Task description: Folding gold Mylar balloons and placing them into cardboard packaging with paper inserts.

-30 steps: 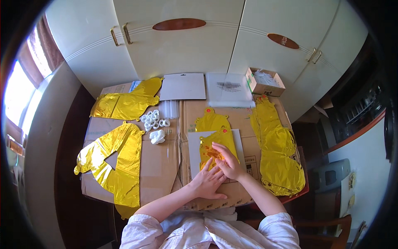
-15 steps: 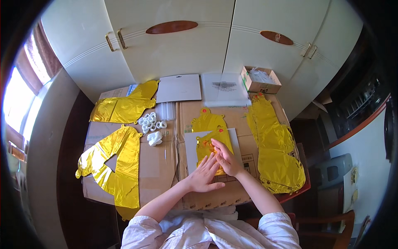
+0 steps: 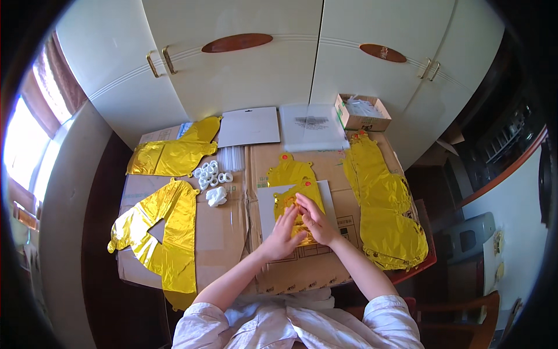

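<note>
A folded gold foil balloon [image 3: 281,200] lies on a pale card [image 3: 266,212] in the middle of the cardboard-covered table. My left hand [image 3: 281,237] rests on its near left part, fingers stretched out and thumb apart. Opposite it, my right hand [image 3: 314,221] lies over the balloon's right side, its fingers extended toward the left fingertips. Both hands are open, and they cover much of the foil. Just beyond the card, another gold foil piece [image 3: 292,169] pokes out, a red spot on its tab.
Flat gold foil balloons lie at left [image 3: 180,232], far left [image 3: 168,156] and in a stack at right [image 3: 381,203]. White tape rolls [image 3: 208,173], a crumpled white wad [image 3: 217,196], clear straws [image 3: 231,158], a grey card [image 3: 250,126], clear bags [image 3: 314,128] and a small box [image 3: 372,122] sit beyond.
My left hand has slid slightly forward on the foil, its fingers drawn closer together and its thumb pointing more forward. My right hand stays nearly in place. The view has shifted slightly.
</note>
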A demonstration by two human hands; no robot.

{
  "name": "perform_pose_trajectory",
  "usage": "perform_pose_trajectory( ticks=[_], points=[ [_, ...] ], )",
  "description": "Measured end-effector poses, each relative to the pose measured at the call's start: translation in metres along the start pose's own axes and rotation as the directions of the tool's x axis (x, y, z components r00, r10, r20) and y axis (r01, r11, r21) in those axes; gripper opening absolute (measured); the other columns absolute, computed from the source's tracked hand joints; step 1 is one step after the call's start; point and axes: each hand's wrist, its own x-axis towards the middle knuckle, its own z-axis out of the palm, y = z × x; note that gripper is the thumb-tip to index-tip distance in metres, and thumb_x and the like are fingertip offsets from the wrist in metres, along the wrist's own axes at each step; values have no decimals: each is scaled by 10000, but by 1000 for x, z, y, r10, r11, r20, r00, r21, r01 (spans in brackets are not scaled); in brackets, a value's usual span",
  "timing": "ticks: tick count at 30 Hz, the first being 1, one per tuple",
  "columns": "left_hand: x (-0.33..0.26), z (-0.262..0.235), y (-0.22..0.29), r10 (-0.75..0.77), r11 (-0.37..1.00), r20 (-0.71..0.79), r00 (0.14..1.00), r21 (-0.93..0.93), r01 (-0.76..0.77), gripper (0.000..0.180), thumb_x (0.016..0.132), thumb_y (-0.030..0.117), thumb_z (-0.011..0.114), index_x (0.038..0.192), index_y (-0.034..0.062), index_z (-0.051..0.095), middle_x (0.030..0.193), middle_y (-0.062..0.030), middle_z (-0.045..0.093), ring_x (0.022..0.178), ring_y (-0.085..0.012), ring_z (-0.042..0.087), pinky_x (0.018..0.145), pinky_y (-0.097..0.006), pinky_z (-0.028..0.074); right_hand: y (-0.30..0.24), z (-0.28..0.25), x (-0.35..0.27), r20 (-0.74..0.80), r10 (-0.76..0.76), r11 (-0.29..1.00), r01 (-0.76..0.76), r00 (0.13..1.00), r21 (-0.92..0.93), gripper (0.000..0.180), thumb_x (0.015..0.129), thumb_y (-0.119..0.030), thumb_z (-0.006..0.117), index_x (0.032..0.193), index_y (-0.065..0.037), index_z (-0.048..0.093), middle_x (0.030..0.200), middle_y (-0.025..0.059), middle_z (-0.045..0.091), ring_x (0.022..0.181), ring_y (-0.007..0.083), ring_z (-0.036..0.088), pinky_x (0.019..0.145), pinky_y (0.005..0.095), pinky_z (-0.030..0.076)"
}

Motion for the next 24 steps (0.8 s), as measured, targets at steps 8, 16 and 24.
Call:
perform_pose_trajectory(
  ticks=[8, 16, 24],
  points=[
    [-17, 22, 23, 84, 599, 110, 990, 788, -138, 814, 872, 664, 443, 1481, 135, 339, 1529, -177, 290, 1406, -469, 211, 1100, -648, 152, -7, -38, 2, -367, 7, 907, -160, 930, -390, 463, 912, -170, 601, 1323, -17, 451, 1312, 184, 512, 1259, 282, 481, 1002, 406, 426],
    [-42, 19, 39, 94, 606, 167, 981, 773, -190, 858, 846, 716, 442, 1469, 131, 360, 1511, -197, 314, 1386, -493, 235, 1107, -635, 166, -16, -59, -36, -428, 356, 897, -432, 831, -92, 596, 890, -178, 660, 1394, -56, 365, 1354, 189, 433, 1101, 236, 537, 797, 348, 509],
    [-90, 23, 59, 72, 617, 248, 966, 750, -239, 869, 818, 713, 499, 1468, 152, 363, 1502, -183, 329, 1375, -486, 254, 1100, -634, 186, -40, -39, -57, -232, 542, 835, -549, 808, 41, 513, 913, -71, 609, 1370, -41, 378, 978, 86, 593, 678, 84, 524, 501, 225, 431]
  ],
)
